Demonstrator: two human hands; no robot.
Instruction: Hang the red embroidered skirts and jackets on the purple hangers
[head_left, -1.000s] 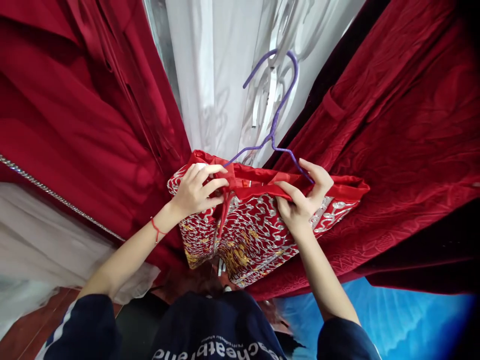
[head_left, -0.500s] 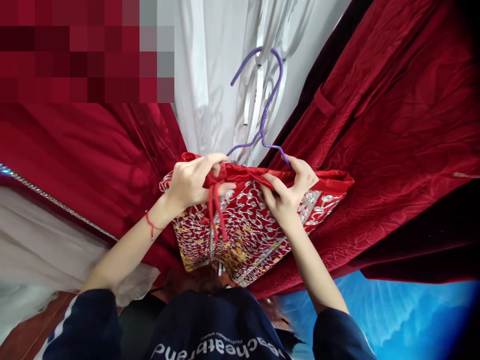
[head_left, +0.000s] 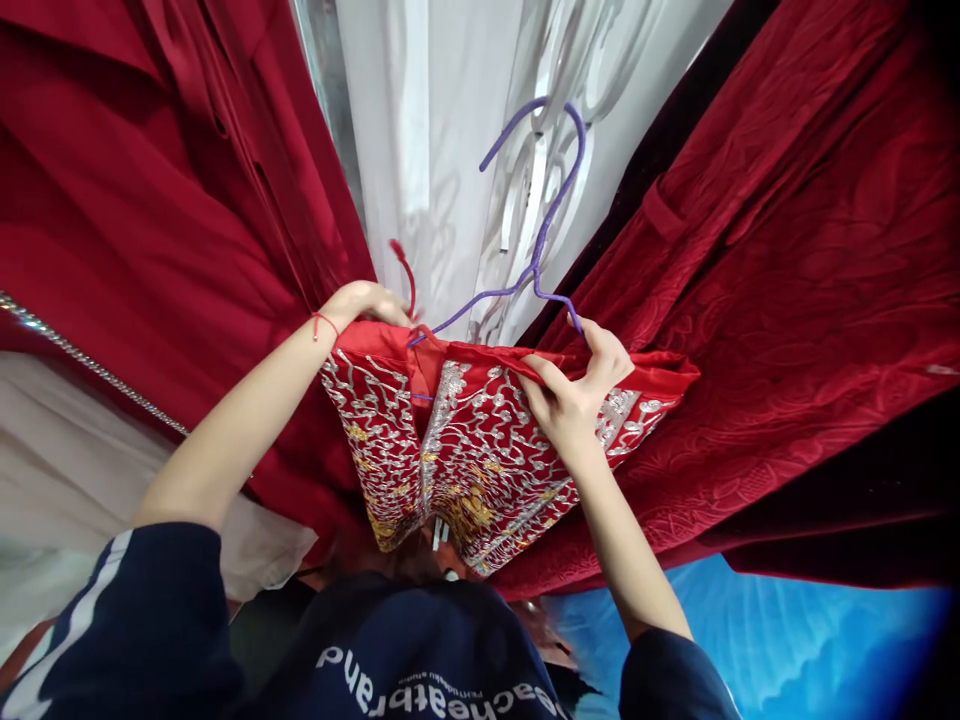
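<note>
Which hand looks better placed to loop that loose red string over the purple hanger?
Probably the left hand: it is at the red string, beside the purple hanger. The right hand is pinching the embroidered red garment at its waistband.

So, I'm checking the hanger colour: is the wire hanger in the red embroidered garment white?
No, the hanger is purple, its hook rising above the embroidered garment.

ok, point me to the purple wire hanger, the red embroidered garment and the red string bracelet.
purple wire hanger [head_left: 556, 205]: head view, on the hook's shank.
red embroidered garment with silver and gold thread [head_left: 480, 450]: head view, on the patterned front panel.
red string bracelet [head_left: 325, 321]: head view, on the left wrist.
</note>
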